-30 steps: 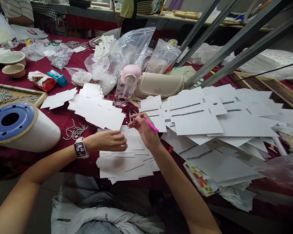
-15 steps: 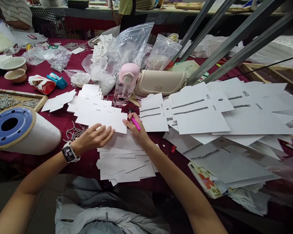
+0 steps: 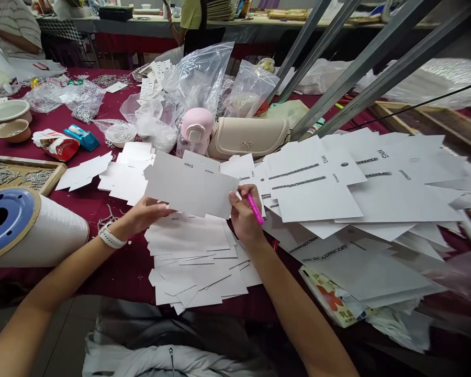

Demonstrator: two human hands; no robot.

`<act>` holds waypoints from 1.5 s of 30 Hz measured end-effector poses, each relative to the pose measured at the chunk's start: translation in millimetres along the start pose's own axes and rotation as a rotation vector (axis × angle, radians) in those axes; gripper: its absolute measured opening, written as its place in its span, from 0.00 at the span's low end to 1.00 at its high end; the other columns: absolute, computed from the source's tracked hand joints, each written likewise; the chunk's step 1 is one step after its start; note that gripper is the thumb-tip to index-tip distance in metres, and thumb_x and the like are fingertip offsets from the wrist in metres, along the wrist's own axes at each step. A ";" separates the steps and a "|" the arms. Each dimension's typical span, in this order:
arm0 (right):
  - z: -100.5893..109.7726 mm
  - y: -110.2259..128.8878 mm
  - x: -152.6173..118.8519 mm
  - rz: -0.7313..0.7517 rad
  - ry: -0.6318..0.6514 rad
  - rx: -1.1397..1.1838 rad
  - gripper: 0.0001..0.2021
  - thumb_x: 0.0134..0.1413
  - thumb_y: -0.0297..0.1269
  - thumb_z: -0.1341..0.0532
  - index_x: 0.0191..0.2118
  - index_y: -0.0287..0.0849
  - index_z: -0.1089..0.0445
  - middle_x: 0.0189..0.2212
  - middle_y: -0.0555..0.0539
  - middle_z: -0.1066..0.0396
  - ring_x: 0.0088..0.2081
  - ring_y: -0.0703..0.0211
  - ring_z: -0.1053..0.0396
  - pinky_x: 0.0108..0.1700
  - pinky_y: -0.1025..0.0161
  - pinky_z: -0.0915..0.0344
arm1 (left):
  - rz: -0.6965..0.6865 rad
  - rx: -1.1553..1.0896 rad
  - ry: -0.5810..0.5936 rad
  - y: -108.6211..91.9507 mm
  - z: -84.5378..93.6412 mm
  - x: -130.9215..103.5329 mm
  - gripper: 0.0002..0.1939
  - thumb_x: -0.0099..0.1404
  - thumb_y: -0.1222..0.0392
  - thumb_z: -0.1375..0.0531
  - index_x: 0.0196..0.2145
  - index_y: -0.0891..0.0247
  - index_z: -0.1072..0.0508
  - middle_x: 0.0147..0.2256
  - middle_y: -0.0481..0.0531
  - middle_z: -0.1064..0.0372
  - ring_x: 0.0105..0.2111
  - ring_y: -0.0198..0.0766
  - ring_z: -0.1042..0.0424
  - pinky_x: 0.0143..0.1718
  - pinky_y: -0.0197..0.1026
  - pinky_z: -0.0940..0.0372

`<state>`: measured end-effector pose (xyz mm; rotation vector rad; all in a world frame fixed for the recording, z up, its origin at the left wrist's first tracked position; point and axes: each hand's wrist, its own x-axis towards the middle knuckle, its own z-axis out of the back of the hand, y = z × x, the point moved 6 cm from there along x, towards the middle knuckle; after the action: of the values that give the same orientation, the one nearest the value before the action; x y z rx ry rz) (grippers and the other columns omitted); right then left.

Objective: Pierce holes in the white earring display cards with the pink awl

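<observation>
A white earring card [image 3: 192, 186] printed "MNG" is raised above the table between both hands. My left hand [image 3: 147, 213] is closed on its lower left corner. Its right edge is pinched by my right hand [image 3: 246, 212], which also carries a slim pink pen-like tool [image 3: 255, 208] in the same grip. Directly below the card lies a loose pile of white cards [image 3: 196, 262]. Another stack of white cards [image 3: 125, 178] sits behind my left hand. To the right, cards with pairs of dark, glittering chain strips [image 3: 298, 175] overlap in a broad spread.
A large thread spool [image 3: 58, 222] stands at left, by a wooden tray [image 3: 49, 183] of chains. Behind the card are a pink-lidded bottle [image 3: 196, 128], a beige purse [image 3: 247, 136] and plastic bags [image 3: 200, 78]. Metal bars [image 3: 337, 78] slant across the right. Other people sit beyond.
The card has come up off the left stack and moved right, tilted toward me. My left hand now grips its corner, and my right hand has shifted right with the pink tool.
</observation>
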<state>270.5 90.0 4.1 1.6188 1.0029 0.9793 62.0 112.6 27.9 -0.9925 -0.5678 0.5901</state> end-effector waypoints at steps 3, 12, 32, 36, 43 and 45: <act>-12.0 -8.9 -8.7 -0.010 0.075 -0.016 0.15 0.44 0.36 0.40 0.26 0.45 0.52 0.25 0.53 0.55 0.23 0.67 0.53 0.25 0.67 0.51 | 0.099 -0.119 0.085 6.7 -26.9 -10.5 0.20 0.69 0.56 0.63 0.52 0.66 0.44 0.47 0.62 0.34 0.46 0.38 0.32 0.45 0.43 0.33; -4.6 28.6 -24.0 0.438 -0.131 -0.183 0.12 0.53 0.42 0.49 0.23 0.43 0.40 0.24 0.51 0.40 0.31 0.62 0.40 0.36 0.61 0.42 | 0.733 -0.348 0.243 36.2 -55.1 -40.9 0.30 0.61 0.42 0.55 0.51 0.67 0.37 0.42 0.56 0.29 0.46 0.45 0.33 0.54 0.48 0.48; -33.4 -48.4 -32.8 -0.205 -0.045 0.262 0.18 0.51 0.41 0.50 0.15 0.41 0.48 0.14 0.53 0.43 0.17 0.68 0.47 0.22 0.66 0.47 | 0.680 -0.727 0.047 46.4 -67.3 -32.7 0.26 0.56 0.51 0.42 0.50 0.65 0.37 0.52 0.60 0.40 0.35 0.42 0.27 0.45 0.47 0.36; -36.3 -45.8 -35.0 -0.154 0.015 0.132 0.18 0.53 0.43 0.50 0.16 0.42 0.46 0.15 0.53 0.43 0.18 0.68 0.47 0.22 0.66 0.49 | 0.639 -0.803 0.025 37.8 -67.4 -29.7 0.25 0.56 0.55 0.41 0.51 0.65 0.38 0.53 0.61 0.42 0.39 0.42 0.30 0.40 0.47 0.32; -29.5 -29.7 -38.2 -0.050 -0.029 0.280 0.18 0.52 0.41 0.50 0.14 0.41 0.47 0.14 0.52 0.43 0.17 0.67 0.47 0.23 0.65 0.48 | 0.717 -0.824 -0.040 45.5 -61.2 -30.7 0.21 0.55 0.56 0.40 0.45 0.69 0.33 0.51 0.62 0.39 0.41 0.46 0.31 0.37 0.45 0.30; -30.7 -31.9 -37.3 -0.066 -0.010 0.264 0.18 0.52 0.41 0.51 0.15 0.41 0.46 0.14 0.52 0.43 0.18 0.67 0.46 0.24 0.65 0.48 | 0.737 -0.826 -0.077 47.9 -59.5 -30.3 0.20 0.54 0.59 0.39 0.44 0.70 0.33 0.50 0.63 0.38 0.42 0.46 0.31 0.33 0.43 0.29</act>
<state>224.3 71.2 -25.2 1.7908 1.2113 0.8199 71.6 76.6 -45.4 -2.0049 -0.5080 1.0836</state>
